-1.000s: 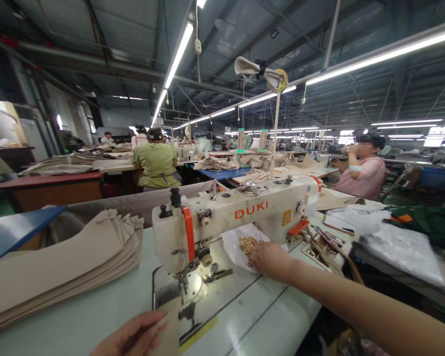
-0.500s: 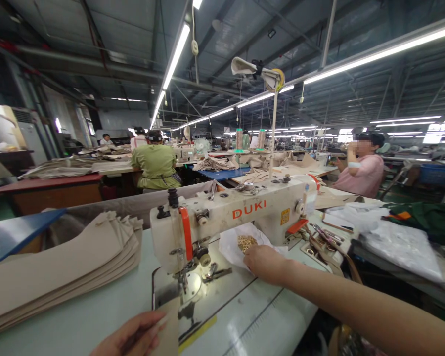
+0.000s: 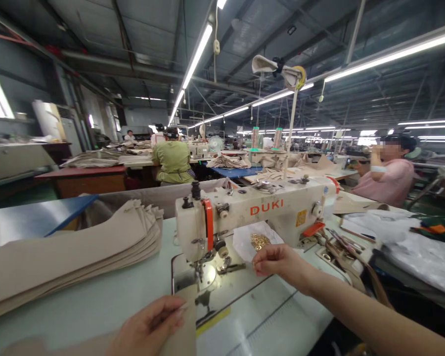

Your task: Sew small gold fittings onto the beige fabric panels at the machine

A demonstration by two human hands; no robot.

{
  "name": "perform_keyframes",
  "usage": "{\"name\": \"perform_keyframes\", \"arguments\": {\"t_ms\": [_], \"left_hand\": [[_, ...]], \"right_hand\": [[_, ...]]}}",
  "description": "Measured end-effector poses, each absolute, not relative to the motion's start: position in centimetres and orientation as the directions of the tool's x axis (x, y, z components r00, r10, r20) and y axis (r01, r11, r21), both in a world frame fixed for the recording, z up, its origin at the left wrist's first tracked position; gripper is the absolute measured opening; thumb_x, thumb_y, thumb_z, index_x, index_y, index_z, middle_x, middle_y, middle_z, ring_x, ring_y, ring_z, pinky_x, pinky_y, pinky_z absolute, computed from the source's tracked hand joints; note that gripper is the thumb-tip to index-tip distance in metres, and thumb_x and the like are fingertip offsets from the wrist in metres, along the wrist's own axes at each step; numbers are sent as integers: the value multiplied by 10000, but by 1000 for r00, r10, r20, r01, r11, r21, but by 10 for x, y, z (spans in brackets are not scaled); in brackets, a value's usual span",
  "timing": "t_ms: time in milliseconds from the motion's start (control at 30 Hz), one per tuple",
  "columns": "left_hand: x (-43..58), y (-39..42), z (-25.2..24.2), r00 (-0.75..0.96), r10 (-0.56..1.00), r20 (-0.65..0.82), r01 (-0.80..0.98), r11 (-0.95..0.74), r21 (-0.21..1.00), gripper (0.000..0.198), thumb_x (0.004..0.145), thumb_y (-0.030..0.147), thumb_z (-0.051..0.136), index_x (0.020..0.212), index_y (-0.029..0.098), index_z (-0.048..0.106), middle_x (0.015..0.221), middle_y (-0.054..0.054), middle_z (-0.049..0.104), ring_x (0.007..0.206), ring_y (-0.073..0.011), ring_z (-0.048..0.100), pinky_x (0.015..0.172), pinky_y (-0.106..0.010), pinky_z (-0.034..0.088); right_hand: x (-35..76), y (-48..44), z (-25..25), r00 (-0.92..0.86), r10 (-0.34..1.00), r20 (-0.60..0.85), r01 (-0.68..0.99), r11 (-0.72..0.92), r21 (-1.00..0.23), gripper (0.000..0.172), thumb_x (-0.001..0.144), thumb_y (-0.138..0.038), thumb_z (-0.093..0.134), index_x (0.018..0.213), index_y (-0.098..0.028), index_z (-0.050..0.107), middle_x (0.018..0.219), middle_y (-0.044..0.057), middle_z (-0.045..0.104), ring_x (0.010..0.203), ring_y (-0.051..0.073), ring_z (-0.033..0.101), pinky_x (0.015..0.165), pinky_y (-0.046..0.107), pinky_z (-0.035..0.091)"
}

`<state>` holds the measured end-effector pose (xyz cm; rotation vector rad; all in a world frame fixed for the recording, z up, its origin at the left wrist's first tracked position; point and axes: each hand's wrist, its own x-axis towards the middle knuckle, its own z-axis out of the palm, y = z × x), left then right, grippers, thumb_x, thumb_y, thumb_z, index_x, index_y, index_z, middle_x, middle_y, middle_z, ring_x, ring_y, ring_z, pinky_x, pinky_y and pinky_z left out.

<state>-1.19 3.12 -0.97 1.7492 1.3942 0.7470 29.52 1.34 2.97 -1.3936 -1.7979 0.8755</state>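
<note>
My left hand is closed in a pinch on the edge of a beige fabric piece, which lies on the sewing machine bed left of the yellow strip. My right hand has thumb and fingers pressed together; what they pinch is too small to make out. Just behind those fingertips, a heap of small gold-coloured metal pieces rests on a white sheet or bag under the arm of the sewing machine. The lit needle plate lies between my hands.
A stack of beige fabric panels lies at the left. Scissors and other tools sit in a tray on the right, near clear plastic bags. Co-workers in green and pink sit at tables beyond.
My right hand has drawn back a little from the gold-coloured heap, fingers pinched. My left hand stays on the fabric piece. The whole view has shifted, so things appear farther right.
</note>
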Motion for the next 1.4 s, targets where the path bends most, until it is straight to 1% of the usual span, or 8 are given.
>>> {"name": "perform_keyframes", "arguments": {"t_ms": [67,133,300,533,700,900,1033,1400], "left_hand": [[-7,24,0,227,974,-1,514,-119,849,254,643,444,583,743,242,702,720,13,711,740,-230,647,676,-263,485],[-4,20,1,230,973,25,492,-139,860,234,665,413,576,732,224,696,678,9,687,707,-212,630,649,-251,467],[-4,17,-15,289,956,45,387,-160,908,203,724,357,569,739,191,685,629,2,652,640,-172,592,630,-247,449],[3,14,-13,231,973,-20,233,-36,972,157,672,299,604,722,160,657,553,1,627,564,-157,573,594,-262,455],[3,15,-9,179,984,-20,189,-15,982,153,645,299,612,690,156,639,520,12,609,530,-146,557,574,-257,446],[3,15,-12,171,985,-18,191,-15,981,152,651,310,600,683,165,637,525,20,601,538,-143,552,570,-250,432],[2,15,-10,160,987,5,215,-40,976,163,659,321,594,684,169,646,551,11,612,562,-150,560,580,-250,431],[-2,19,-12,224,974,6,249,-63,966,185,689,339,608,723,170,676,583,-2,639,593,-161,580,598,-254,447]], "right_hand": [[284,8,28,-167,985,40,176,70,-982,275,683,-408,715,805,-164,681,735,21,682,664,145,636,685,283,498],[270,6,26,-181,982,-55,0,-56,-998,338,591,-436,773,768,-166,672,711,16,675,632,138,630,677,290,501],[227,3,16,-227,952,-208,-107,-236,-966,351,560,-417,771,768,-163,646,655,10,671,577,132,628,602,260,489],[191,12,5,-296,933,-206,-243,-282,-928,200,535,-234,749,677,-143,641,684,20,666,631,115,612,686,247,485],[187,18,-1,-323,938,-127,-262,-218,-940,252,620,-337,752,771,-147,686,769,37,667,711,142,629,755,288,480],[185,24,-18,-299,954,12,-128,-28,-991,402,596,-474,776,851,-177,685,736,26,671,694,172,638,709,316,492],[184,23,-23,-290,954,79,-120,46,-992,402,640,-495,745,890,-188,681,797,44,686,755,188,649,698,304,496],[186,21,-19,-352,936,17,-92,-17,-996,408,644,-528,729,842,-173,700,757,46,697,757,193,661,723,313,506]]}}
